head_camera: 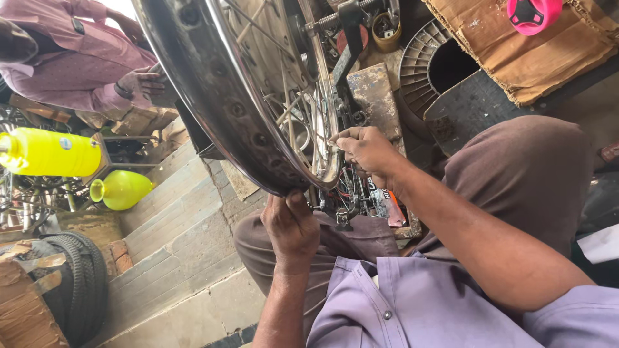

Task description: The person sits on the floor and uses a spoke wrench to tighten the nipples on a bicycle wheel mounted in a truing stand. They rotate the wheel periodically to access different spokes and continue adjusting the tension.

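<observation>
Wheel rim (219, 96) filled the upper middle of the view – chrome, dimpled with spoke holes, standing upright on edge in front of the seated person, its lowest part just above the knees. Spokes (291, 113) ran inward from it toward the hub area, which was cluttered and hard to read.

Left hand (291, 225) was under the bottom of the rim, fingers curled up against its outer edge, thumb pressed on the metal – closed around the rim. Right hand (369, 153) was at the inner side of the rim, fingertips pinched tight on a spoke near where it met the rim. Whether a small tool sat in that pinch I could not tell; the fingers hid it.

Behind the wheel: a rusty metal block (375, 96) and a dark ribbed round part (419, 61). Cardboard (522, 48) lay top right with a pink plastic object (534, 13) on it.

Left side: a yellow container (55, 153), a yellow-green funnel (122, 189), a worn tyre (80, 283) leaning low left. Another person in a pink shirt (71, 61) sat top left, their hand (142, 84) resting well apart from the wheel. Paving stones (174, 258) covered the ground.
</observation>
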